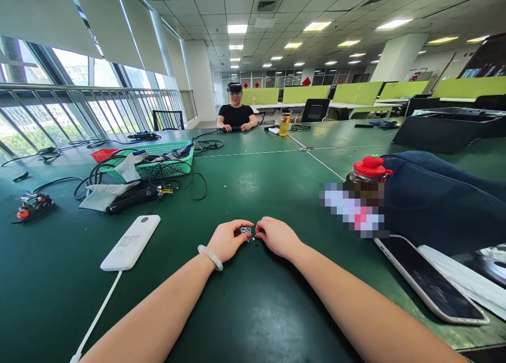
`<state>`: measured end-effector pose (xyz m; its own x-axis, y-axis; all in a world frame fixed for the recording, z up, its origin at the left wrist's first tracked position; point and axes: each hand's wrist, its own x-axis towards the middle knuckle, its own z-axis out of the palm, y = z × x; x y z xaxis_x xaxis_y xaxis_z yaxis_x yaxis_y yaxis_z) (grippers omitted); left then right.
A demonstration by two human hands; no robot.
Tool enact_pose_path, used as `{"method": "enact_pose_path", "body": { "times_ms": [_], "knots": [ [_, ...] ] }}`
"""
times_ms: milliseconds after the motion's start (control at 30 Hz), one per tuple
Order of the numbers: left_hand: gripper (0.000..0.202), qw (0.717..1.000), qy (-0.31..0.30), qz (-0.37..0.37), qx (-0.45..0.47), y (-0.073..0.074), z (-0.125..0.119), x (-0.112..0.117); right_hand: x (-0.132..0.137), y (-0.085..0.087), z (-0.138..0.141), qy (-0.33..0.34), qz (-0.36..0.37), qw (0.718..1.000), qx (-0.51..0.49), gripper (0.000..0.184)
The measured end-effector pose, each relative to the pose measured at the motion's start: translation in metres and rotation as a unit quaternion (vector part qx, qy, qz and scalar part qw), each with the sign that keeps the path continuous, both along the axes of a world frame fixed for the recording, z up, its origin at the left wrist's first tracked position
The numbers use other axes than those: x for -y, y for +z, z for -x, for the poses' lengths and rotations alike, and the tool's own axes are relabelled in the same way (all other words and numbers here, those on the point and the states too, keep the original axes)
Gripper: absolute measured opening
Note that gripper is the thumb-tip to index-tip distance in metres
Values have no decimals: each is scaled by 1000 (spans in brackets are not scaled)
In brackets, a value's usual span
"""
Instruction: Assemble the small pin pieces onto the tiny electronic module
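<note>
Left hand (228, 240) and right hand (275, 235) both pinch a small part (245, 231), fingers closed on it, just above the table (253, 300). A power bank (130, 242) lies to the left, a phone (429, 280) to the right.

A white oblong plastic power bank (130, 242) lies on the dark green table (253, 184), its white cable (97, 315) trailing toward the near edge. Further left, a green plastic mesh basket (158, 163) holds tangled black cables. On the right, a flat smartphone (430, 278) lies face up just beside a dark blue fabric bundle (435, 199) and a red-lidded jar (371, 167). At the far end sits a person in a black shirt (236, 114), with a yellow drink bottle (284, 125) nearby.
</note>
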<state>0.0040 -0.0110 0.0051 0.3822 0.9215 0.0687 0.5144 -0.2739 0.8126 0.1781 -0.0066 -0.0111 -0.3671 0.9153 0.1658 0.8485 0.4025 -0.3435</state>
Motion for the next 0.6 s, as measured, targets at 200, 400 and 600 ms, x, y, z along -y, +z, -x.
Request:
{"method": "enact_pose_path", "body": {
  "times_ms": [200, 400, 600],
  "knots": [
    [29, 1000, 15, -7, -8, 4, -1, 2, 1, -4, 1, 9, -37, 998, 50, 14],
    [29, 999, 18, -28, -27, 3, 0, 2, 9, 9, 5, -23, -95, 995, -19, 15],
    [18, 998, -27, -51, -10, 1, -1, 2, 17, 17, 15, 63, -121, 989, -54, 15]
  ]
}}
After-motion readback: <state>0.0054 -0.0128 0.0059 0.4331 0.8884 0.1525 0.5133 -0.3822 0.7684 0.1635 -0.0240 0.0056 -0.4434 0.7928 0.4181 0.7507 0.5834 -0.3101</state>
